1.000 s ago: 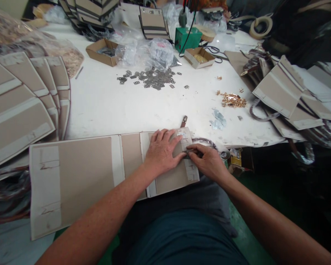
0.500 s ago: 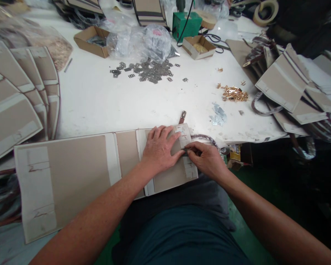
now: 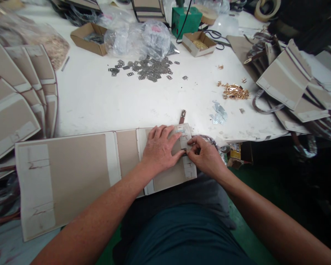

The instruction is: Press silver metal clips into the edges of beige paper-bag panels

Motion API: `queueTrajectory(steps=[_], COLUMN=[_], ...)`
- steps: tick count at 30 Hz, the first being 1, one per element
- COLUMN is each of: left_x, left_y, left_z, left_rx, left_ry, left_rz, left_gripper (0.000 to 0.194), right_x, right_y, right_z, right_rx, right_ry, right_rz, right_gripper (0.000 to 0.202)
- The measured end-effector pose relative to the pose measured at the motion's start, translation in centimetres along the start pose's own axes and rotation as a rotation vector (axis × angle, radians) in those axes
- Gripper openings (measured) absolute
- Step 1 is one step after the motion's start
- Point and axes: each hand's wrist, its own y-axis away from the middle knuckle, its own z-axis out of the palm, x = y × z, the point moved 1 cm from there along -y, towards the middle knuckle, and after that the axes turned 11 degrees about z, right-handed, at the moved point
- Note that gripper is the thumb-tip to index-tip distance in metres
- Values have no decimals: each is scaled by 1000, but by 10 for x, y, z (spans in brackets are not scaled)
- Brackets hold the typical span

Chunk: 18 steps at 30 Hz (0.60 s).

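Note:
A long beige bag panel (image 3: 79,162) with white taped strips lies along the front of the table, its right end under my hands. My left hand (image 3: 160,147) rests flat on that end, fingers spread, thumb tip against a small dark metal plate (image 3: 184,151). From the right, my right hand (image 3: 205,154) pinches at the same plate with thumb and forefinger; the exact contact is partly hidden by the fingers. A brown strap tab (image 3: 182,116) with a metal end sticks out past the panel's far edge. A plastic-wrapped handle (image 3: 209,140) shows behind my right hand.
Loose dark metal plates (image 3: 153,69), gold fasteners (image 3: 235,91) and silvery pieces (image 3: 219,113) lie on the table. Similar panels are stacked at left (image 3: 13,110) and right (image 3: 285,79). Cartons (image 3: 200,44), plastic bags (image 3: 154,40) and a green device (image 3: 186,22) stand at the back.
My right forefinger has lifted slightly and spread from the thumb at the plate. The left hand stays in place; the view has shifted a little.

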Motion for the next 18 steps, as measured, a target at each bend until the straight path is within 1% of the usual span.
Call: queueTrajectory(steps=[4, 6, 7, 8, 10, 12, 13, 15, 16, 18], left_x=[0, -1, -2, -2, -3, -3, -3, -3, -3, -3], left_y=[1, 1, 1, 1, 1, 1, 1, 1, 0, 0], left_z=[-3, -3, -3, -3, -3, -4, -5, -6, -6, -7], left_rx=[0, 3, 5, 8, 10, 6, 2, -8, -13, -23], left_ry=[-20, -20, -19, -17, -17, -18, -17, -8, -3, 5], left_rz=[15, 13, 14, 15, 17, 11, 5, -4, -7, -9], left_gripper=[62, 61, 61, 61, 61, 61, 61, 61, 62, 62], right_x=[3, -3, -8, -15, -33, -51, -59, -68, -71, -72], right_y=[-3, -2, -1, 1, 1, -3, -7, -19, -25, -36], right_z=[-5, -15, -23, -31, -48, -57, -58, -50, -44, -29], right_rx=[-43, -89, -95, -76, 28, 173, 238, 335, 363, 358], right_ry=[-16, -88, -159, -245, -432, -600, -670, -751, -756, -756], right_rz=[-6, 7, 18, 20, -31, -166, -237, -326, -337, -311], right_gripper=[14, 15, 17, 19, 27, 36, 39, 42, 43, 43])
